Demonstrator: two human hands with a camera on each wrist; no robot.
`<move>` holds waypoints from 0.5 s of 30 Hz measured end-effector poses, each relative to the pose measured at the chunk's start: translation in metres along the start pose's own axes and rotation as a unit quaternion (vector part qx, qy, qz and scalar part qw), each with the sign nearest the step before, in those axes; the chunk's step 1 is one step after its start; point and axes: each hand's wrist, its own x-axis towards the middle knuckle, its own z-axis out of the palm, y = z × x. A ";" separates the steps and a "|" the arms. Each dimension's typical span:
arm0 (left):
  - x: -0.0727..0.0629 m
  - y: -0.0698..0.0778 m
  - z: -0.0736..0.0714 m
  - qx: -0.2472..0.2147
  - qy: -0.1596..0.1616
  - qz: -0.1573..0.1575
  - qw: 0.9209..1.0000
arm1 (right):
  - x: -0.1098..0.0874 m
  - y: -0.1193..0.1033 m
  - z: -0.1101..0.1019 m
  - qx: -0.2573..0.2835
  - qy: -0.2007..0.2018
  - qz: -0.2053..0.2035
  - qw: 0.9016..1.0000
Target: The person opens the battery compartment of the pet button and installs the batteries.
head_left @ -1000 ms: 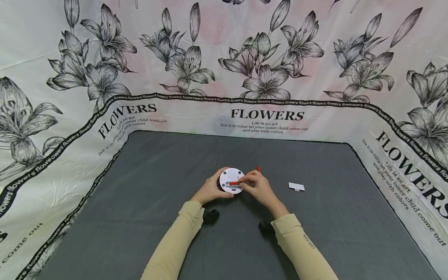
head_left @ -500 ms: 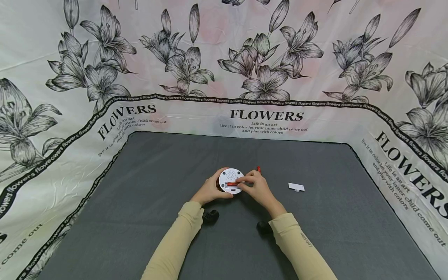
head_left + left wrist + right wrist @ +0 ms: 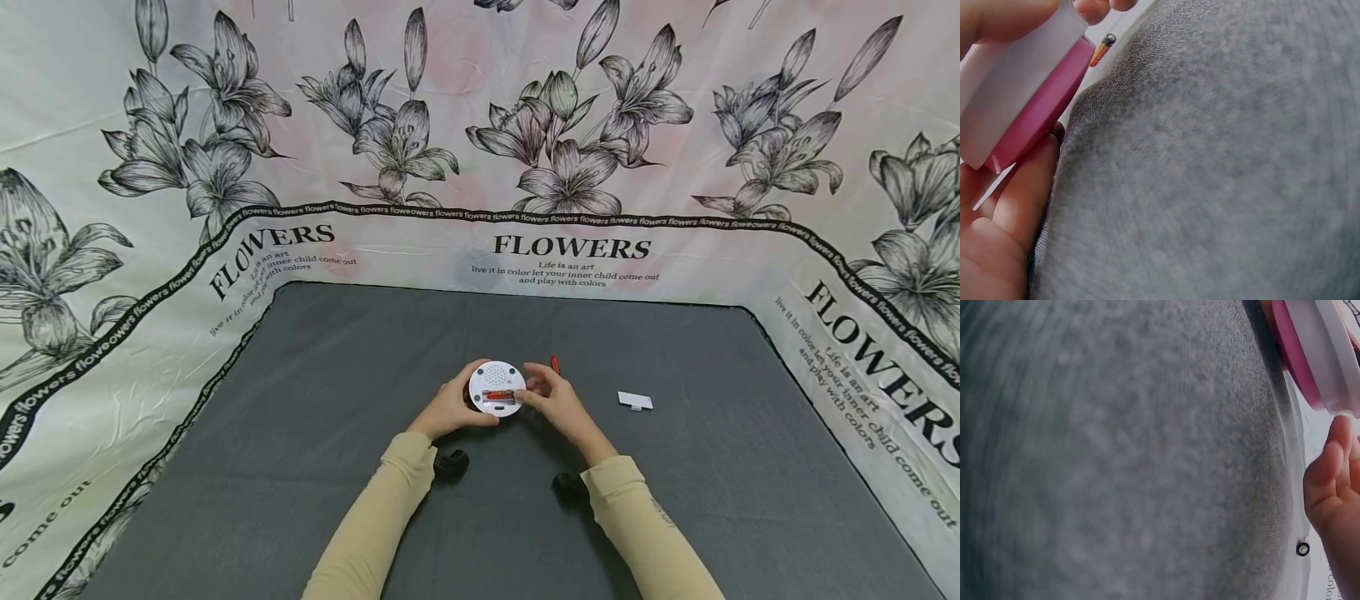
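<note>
A round white device (image 3: 497, 374) with a pink lower band, seen side-on in the left wrist view (image 3: 1047, 106), is held tilted with its underside up. My left hand (image 3: 448, 403) grips it by the left side, thumb and fingers on opposite edges. In its uncovered compartment lies a red battery (image 3: 497, 395). At the device's right edge my right hand (image 3: 561, 407) has its thumb touching near the battery's end, while the index finger is lifted away. A second red battery (image 3: 555, 363) lies just behind the right hand, partly hidden by it.
To the right, a small white battery cover (image 3: 635, 401) with a tab lies on the grey cloth (image 3: 360, 358). A white flower-printed cloth (image 3: 420, 250) borders the grey area. Black wrist cameras (image 3: 452, 465) sit under both wrists.
My right hand has let go of the battery, which has gone from slanting in its fingers to lying in the compartment. The index finger has lifted; the left hand stays put.
</note>
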 end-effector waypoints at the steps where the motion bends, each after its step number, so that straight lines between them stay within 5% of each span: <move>1: -0.001 0.003 0.000 -0.004 -0.002 0.001 1.000 | 0.002 0.005 0.000 0.007 -0.004 0.012 1.000; 6: 0.002 -0.006 0.002 0.013 0.006 0.000 1.000 | 0.010 0.021 0.002 0.013 -0.013 0.044 0.999; 15: 0.007 -0.028 0.002 0.029 0.015 0.003 0.999 | 0.016 0.020 0.002 -0.006 -0.024 0.059 0.998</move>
